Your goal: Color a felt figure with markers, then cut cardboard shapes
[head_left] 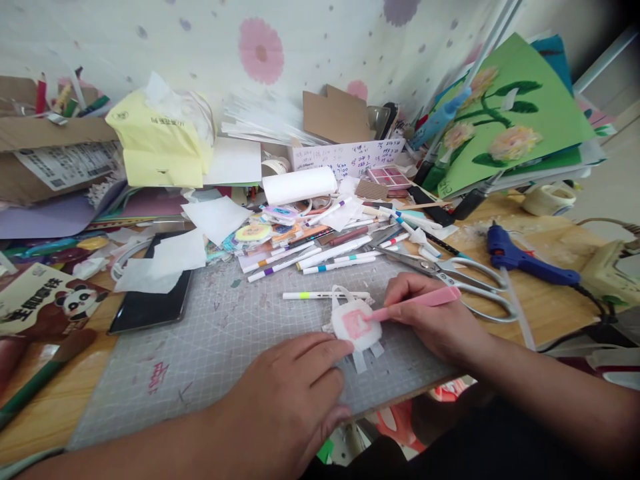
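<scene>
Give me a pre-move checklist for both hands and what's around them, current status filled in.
1. Left hand on white piece: ok, touching its near edge.
2. Pink pen gripped in right hand: ok.
3. Pen aimed at pink patch: ok.
4. Space behind piece free: not ok, marker lies there.
5. Scissors well away from right hand: not ok, close behind it.
6. Glue gun switched off: cannot tell.

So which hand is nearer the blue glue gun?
Right: the right hand is left of the glue gun, scissors between them; the left hand lies farther left, touching the white piece.
</scene>
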A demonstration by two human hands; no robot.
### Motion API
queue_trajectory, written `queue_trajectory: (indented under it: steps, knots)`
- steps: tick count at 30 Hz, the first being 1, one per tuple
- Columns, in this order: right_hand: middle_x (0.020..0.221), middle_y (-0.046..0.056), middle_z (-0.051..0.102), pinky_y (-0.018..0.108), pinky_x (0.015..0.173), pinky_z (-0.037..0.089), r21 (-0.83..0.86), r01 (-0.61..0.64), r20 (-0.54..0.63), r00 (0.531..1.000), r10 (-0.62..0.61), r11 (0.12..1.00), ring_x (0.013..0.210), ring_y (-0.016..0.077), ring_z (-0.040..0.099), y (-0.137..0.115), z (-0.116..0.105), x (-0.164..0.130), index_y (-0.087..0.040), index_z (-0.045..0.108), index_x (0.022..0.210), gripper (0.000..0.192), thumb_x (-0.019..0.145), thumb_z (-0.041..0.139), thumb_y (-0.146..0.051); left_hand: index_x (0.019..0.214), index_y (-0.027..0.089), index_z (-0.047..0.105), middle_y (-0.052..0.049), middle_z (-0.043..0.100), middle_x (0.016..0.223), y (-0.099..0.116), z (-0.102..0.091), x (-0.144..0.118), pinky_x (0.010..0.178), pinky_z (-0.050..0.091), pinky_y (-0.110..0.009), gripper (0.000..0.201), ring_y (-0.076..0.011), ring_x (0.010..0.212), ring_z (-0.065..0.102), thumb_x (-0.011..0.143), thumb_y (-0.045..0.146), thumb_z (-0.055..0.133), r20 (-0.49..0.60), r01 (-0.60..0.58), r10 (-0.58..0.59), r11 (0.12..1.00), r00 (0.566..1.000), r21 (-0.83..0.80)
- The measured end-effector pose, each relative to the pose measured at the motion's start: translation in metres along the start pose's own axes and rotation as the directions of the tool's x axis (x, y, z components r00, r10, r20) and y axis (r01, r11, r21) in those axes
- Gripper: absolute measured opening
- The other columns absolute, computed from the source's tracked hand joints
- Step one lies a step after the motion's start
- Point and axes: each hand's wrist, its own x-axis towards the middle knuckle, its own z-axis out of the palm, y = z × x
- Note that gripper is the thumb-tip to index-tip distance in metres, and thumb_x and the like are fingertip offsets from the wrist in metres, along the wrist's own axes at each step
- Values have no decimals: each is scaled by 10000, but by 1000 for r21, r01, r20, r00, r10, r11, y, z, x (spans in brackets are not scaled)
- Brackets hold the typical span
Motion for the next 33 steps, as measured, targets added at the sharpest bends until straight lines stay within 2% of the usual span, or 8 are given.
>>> queue_trajectory:
  steps: [23,33]
  knots:
    - [609,-29,567,262,531,324,-124,-27,53,998,34,992,583,128,463,-9,1,-3,-194,605,613,148,677,722,-259,983,164,638,-69,626,1253,1,-1,-1,1007,487,-378,180,-236,1142,558,922,261,499,5,4,-4,1000,1000,-3]
    - [605,-28,567,265,528,324,-84,-36,59,997,41,996,573,130,464,-9,1,-5,-196,605,616,138,678,714,-255,955,166,629,-78,625,1252,1,-2,1,1008,495,-395,150,-245,1152,564,913,243,507,38,15,-15,1000,999,-3]
